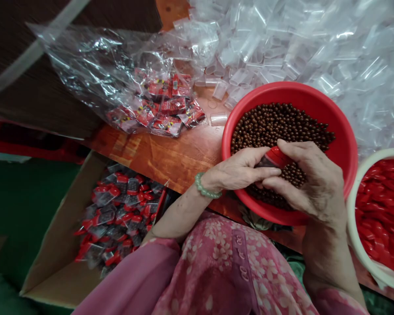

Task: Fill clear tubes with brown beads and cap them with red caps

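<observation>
Over the red basin (351,175) my two hands meet on one small plastic container with a red cap (277,156). My left hand (238,173), with a green bead bracelet (205,187) at its wrist, pinches the container's dark-looking body. Thumb and fingers of my right hand (317,186) close around the red cap end. Whether the cap is fully seated I cannot tell. Below them, many small round brown balls (276,124) fill much of the basin.
Clear plastic sleeves (302,48) lie heaped behind the basin. A white tub (351,210) of red caps (381,214) stands at the right. Red packets (170,109) lie in a clear bag at the left. A cardboard box (46,267) below holds filled red-capped containers (121,210).
</observation>
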A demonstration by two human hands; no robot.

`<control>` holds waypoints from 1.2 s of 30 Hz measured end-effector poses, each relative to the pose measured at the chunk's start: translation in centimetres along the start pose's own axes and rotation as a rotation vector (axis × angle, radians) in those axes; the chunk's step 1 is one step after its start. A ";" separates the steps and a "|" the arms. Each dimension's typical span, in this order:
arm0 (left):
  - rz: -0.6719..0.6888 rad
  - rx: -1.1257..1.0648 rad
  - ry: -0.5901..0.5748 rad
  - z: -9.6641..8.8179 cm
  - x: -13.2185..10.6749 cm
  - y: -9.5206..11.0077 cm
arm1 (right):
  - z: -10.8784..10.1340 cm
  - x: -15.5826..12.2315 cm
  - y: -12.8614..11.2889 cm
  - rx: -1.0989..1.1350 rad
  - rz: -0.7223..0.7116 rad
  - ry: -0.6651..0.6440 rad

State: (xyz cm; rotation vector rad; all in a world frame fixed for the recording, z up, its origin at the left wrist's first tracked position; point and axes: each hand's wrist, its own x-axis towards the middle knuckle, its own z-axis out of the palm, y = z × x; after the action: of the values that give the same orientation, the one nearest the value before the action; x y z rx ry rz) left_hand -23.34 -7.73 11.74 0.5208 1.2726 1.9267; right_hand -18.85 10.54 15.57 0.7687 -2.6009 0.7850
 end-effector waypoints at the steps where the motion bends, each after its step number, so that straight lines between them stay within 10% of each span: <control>1: -0.007 -0.041 -0.003 0.0 0.1 -0.1 | 0.2 0.0 0.0 -0.043 -0.008 -0.040; 22: 0.043 -0.147 -0.026 0.3 0.0 0.4 | 2.6 -0.7 0.5 -0.370 -0.105 0.155; 36: -0.155 -0.412 0.333 1.1 2.3 -0.9 | 3.2 -0.9 1.0 -0.332 -0.034 0.005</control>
State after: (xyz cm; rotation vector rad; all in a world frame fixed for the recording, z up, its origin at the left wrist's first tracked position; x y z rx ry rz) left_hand -23.71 -5.15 11.20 -0.1091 1.0303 2.1218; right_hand -19.14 9.71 12.24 0.7055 -2.6097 0.3304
